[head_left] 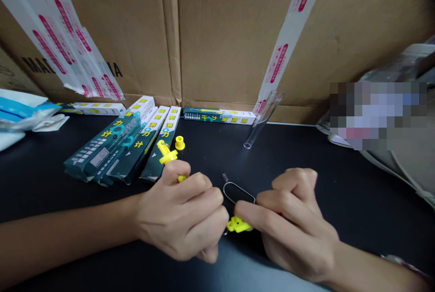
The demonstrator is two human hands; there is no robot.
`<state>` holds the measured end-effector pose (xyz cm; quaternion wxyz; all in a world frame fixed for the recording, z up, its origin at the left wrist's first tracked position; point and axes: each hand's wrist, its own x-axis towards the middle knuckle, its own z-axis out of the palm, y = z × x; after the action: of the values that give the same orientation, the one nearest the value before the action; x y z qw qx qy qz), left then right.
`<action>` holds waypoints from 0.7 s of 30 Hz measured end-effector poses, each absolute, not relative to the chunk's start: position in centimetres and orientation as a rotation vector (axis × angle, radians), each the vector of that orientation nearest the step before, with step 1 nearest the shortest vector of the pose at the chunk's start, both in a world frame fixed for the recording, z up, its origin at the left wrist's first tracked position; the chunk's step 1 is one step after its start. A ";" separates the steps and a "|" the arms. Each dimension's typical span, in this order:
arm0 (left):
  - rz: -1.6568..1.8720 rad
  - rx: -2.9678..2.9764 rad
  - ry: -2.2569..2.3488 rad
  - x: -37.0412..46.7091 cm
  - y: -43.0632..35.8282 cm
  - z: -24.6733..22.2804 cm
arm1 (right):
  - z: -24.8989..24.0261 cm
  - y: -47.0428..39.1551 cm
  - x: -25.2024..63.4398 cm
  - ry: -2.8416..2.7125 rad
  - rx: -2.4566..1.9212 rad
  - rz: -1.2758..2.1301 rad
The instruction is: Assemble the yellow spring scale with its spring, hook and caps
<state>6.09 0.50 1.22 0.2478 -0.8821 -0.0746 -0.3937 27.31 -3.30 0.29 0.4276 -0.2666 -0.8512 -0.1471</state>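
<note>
My left hand [186, 213] is closed around a yellow plastic piece [167, 152], whose flanged end sticks out above the index finger. My right hand [295, 224] pinches a small bright yellow part [239, 224] close to the left fingers. A metal wire loop [239, 191] shows just above the right fingertips, with a small spring [224, 177] at its upper left. Behind my left hand a yellow cap [180, 142] stands on the black table [210, 147]. A clear tube [260, 124] is farther back, tilted in view. The left palm's contents are hidden.
Several green and white boxes [108, 142] lie at the left. Another such box [219, 116] lies against the large cardboard box [220, 34] at the back. A blue and white plastic package [27, 111] is at the far left, and plastic bags [390, 70] at the right.
</note>
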 end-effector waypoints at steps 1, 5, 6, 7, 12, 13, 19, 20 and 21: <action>-1.074 -2.409 -0.208 6.1 0.5 1.2 | 0.3 -3.3 27.3 -2.123 -0.669 -0.368; -1.083 -2.404 -0.232 6.1 0.6 1.0 | 0.3 -3.3 27.3 -2.118 -0.677 -0.373; -1.083 -2.405 -0.229 6.1 0.6 1.0 | 0.2 -3.3 27.4 -2.124 -0.677 -0.378; -1.083 -2.406 -0.226 6.1 0.5 1.0 | 0.3 -3.3 27.4 -2.130 -0.675 -0.384; -1.074 -2.410 -0.226 6.1 0.5 1.0 | 0.3 -3.4 27.4 -2.132 -0.675 -0.377; -1.075 -2.410 -0.223 6.1 0.5 0.9 | 0.3 -3.4 27.3 -2.127 -0.674 -0.372; -1.090 -2.416 -0.220 6.2 0.6 0.9 | 0.1 -3.3 27.0 -2.123 -0.682 -0.402; -1.090 -2.425 -0.232 6.3 0.6 1.0 | 0.1 -3.3 27.0 -2.125 -0.668 -0.420; -1.094 -2.430 -0.242 6.3 0.6 1.0 | 0.1 -3.3 27.0 -2.126 -0.654 -0.434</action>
<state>6.27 0.62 0.97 0.2308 -0.8835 -0.0879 -0.3980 27.03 -3.34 0.08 0.4238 -0.2613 -0.8497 -0.1736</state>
